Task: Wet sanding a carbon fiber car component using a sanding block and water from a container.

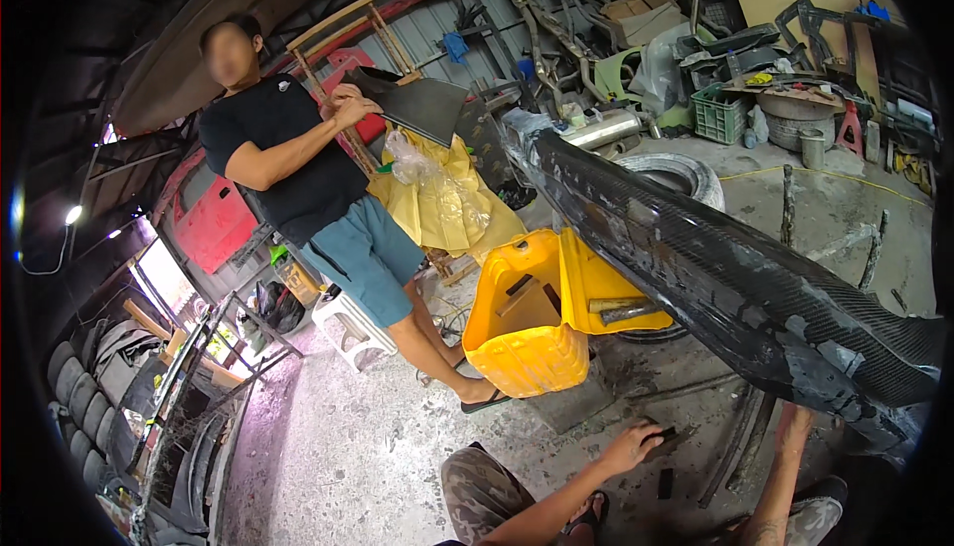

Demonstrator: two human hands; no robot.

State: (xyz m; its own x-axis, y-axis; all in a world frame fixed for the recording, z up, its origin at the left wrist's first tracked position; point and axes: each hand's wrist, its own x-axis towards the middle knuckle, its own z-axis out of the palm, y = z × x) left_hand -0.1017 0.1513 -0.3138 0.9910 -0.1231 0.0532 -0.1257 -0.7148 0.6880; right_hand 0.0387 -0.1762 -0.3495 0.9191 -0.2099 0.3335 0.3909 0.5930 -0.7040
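A long black car body part with a carbon-fibre weave (686,238) slants across the right side, smeared with grey patches. My left hand (630,449) is closed on a small dark flat piece (672,442), below the near edge of the body part and apart from it. My right hand (792,429) reaches up to that part's lower edge. Its fingers are hidden there, so its grip does not show. A small dark strip (666,483) lies on the floor by my left hand.
A cut-open yellow plastic container (532,362) holding some blocks stands ahead. Behind it are a tyre (686,173) and a person (298,139) handling a dark panel (422,107). Dark rods (752,442) lie beneath the body part. A white stool (348,332) is left.
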